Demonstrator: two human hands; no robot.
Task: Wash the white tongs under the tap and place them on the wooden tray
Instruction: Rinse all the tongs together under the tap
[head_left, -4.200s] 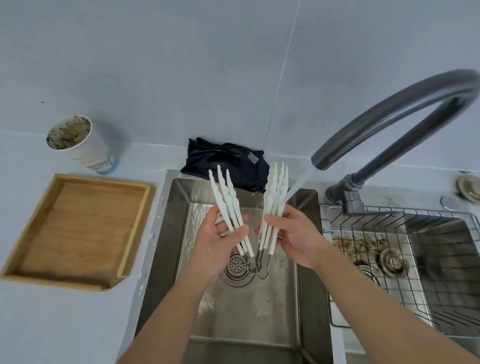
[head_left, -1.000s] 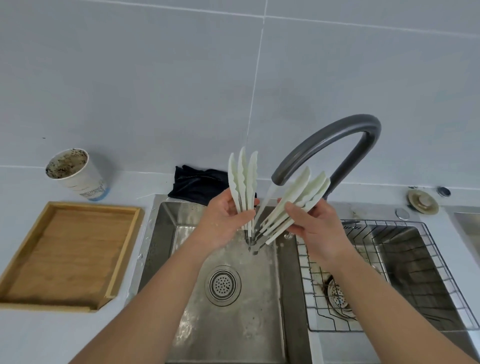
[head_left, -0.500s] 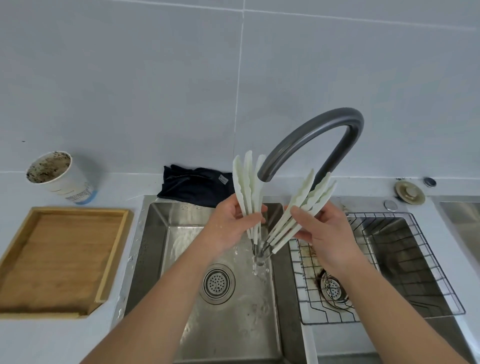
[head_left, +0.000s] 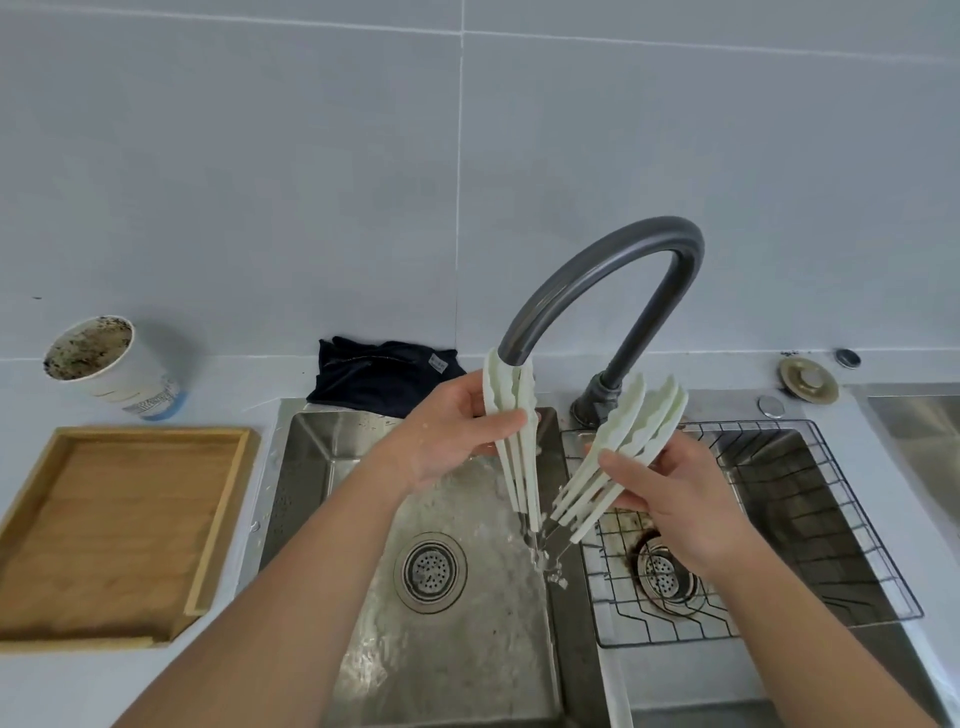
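Rinsing is under way — left hand (head_left: 457, 441) and right hand (head_left: 670, 493) each grip an arm of the spread tongs (head_left: 511, 415) under the tap (head_left: 597, 291); the tray (head_left: 124, 519) waits, nothing on it yet.

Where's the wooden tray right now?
The wooden tray sits on the counter at the left of the head view, beside the sink, below the paper cup.

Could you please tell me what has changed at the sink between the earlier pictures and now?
The left hand has brought its arm of the white tongs right under the tap spout, where earlier it was held lower over the basin. The right hand has tilted its arm outward over the wire rack. Both hands grip the tongs as before; the wooden tray remains bare.
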